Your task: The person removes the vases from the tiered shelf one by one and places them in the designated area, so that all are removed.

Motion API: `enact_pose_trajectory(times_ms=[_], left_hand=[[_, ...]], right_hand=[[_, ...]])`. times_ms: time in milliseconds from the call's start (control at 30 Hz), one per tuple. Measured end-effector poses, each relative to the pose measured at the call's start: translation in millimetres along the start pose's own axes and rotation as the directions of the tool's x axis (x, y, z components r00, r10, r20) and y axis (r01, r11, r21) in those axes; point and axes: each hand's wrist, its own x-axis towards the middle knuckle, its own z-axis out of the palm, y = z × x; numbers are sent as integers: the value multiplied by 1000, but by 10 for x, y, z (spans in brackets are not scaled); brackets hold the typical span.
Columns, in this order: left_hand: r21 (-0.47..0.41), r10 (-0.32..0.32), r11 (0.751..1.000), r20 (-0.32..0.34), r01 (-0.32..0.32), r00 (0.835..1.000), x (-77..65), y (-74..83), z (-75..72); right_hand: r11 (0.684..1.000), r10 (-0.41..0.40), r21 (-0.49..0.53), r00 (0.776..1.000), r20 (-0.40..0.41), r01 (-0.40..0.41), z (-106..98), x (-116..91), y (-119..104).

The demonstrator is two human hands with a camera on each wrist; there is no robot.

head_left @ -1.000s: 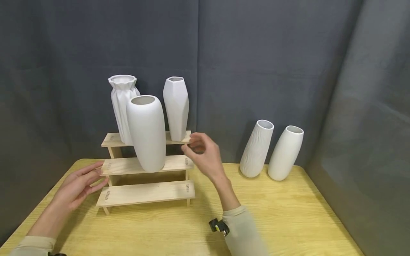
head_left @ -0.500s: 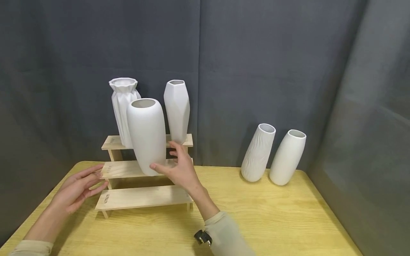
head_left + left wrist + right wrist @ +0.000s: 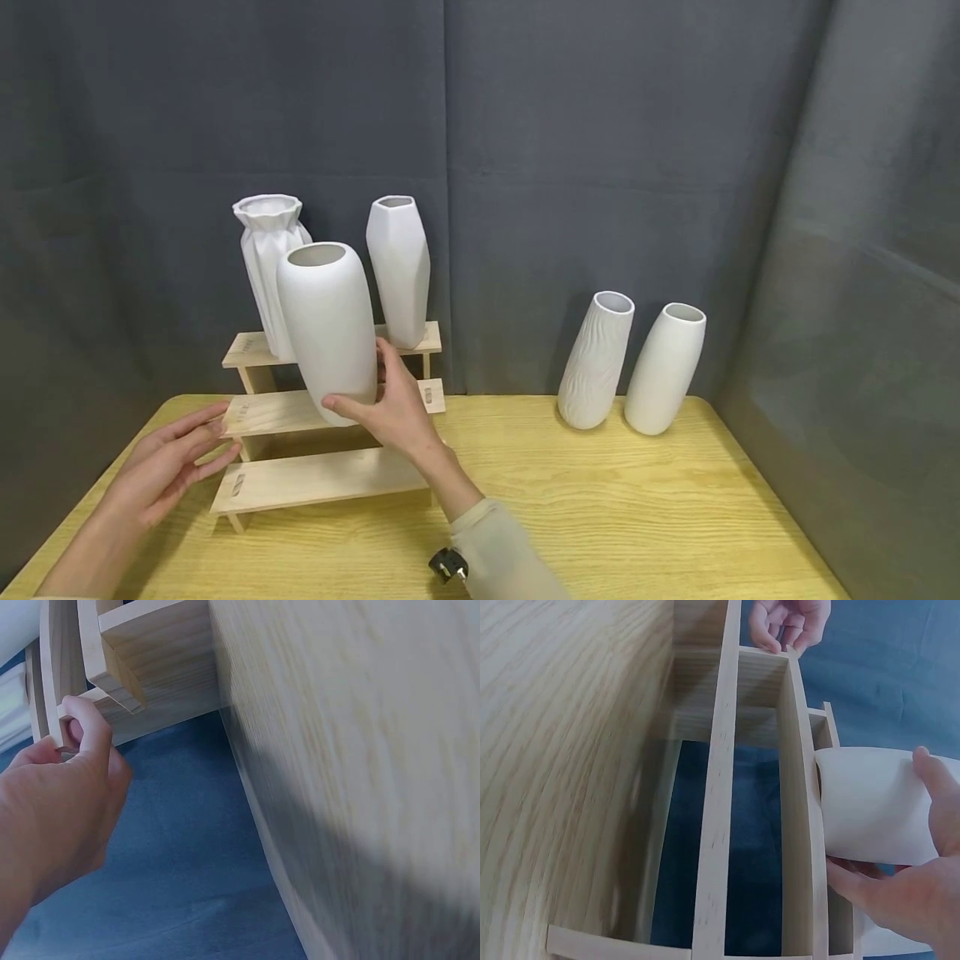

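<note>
A smooth white vase (image 3: 326,325) stands upright on the middle step of a three-step wooden display stand (image 3: 315,483). My right hand (image 3: 393,412) grips its lower part from the right, thumb across the front and fingers round the far side. In the right wrist view, the base of the vase (image 3: 870,802) is right at the step's board. At the stand's left end, my left hand (image 3: 161,462) pinches the end of the middle step; the left wrist view shows thumb and index finger of that hand (image 3: 67,787) on the board's edge.
On the top step stand a pleated white vase (image 3: 262,275) at left and a faceted white vase (image 3: 401,275) at right. A wavy-textured vase (image 3: 596,362) and a smooth vase (image 3: 666,371) stand on the yellow wood table (image 3: 600,508), before a dark curtain (image 3: 585,150).
My right hand has come leftward from the stand's right end and closed round the smooth vase's lower part. The left hand stays at the step's end. The head view has shifted slightly.
</note>
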Motion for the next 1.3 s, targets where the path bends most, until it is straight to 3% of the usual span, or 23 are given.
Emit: enact_pose_trajectory(times_ms=[767,1100,1300], left_hand=[[-43,23,999,11,-22,1000,-25,51,-16],[-47,6,999,12,-6,1000,20,29,-2],[-66,14,998,7,-13,1000,-9,86,-61]], right_hand=[[995,-92,-52,988,-125,86,106,-7,5],[993,-102,-67,982,-160,93,91,-30,18],[987,-152,-81,976,-159,140,139,21,-34]])
